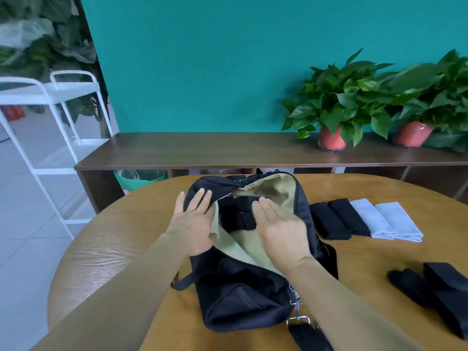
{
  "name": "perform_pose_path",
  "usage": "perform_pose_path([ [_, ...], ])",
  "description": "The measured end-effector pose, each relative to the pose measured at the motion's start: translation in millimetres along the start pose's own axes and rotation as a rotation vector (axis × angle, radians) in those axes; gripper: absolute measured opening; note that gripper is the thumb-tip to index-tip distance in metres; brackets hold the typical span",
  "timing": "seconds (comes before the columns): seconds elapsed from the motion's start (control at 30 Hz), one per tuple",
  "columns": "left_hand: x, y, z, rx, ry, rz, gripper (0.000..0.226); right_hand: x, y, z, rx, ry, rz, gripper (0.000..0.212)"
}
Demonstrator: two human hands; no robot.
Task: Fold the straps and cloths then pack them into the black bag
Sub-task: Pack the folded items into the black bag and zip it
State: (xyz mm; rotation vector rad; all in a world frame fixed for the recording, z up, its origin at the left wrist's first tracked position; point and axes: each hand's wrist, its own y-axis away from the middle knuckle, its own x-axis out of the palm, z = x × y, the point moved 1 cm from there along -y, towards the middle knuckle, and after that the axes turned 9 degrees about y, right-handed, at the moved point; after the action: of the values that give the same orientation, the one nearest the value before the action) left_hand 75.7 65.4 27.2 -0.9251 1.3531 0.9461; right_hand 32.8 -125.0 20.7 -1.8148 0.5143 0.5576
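Here, black bag (243, 295) unzipped, tan lining showing

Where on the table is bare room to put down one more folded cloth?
Bare wood lies left of the bag, out to the table edge, and in a strip between the cloths and the straps. The bag's right side is crowded.

Bare hands and forearms are shown.
The left hand (193, 224) is seen at 7 o'clock, the right hand (281, 231) at 5 o'clock; the forearms are uncovered along their visible length.
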Motion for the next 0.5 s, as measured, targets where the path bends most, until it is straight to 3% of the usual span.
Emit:
perform_pose_path([
  [0.1,0.9,-3.5,2.2,0.013,0.04,-0.038,0.081,30.4,-10.5,22.6,-0.05,-0.006,0.128,0.046],
  [0.3,5.5,-8.8,10.0,-0.005,0.09,-0.091,0.095,84.7,-28.0,46.1,-0.111,-0.004,0.332,0.033],
  [0.5,14.9,-12.2,14.3,-0.013,0.138,-0.136,0.102,118.3,-43.9,57.2,-0.08,-0.001,0.42,0.04],
])
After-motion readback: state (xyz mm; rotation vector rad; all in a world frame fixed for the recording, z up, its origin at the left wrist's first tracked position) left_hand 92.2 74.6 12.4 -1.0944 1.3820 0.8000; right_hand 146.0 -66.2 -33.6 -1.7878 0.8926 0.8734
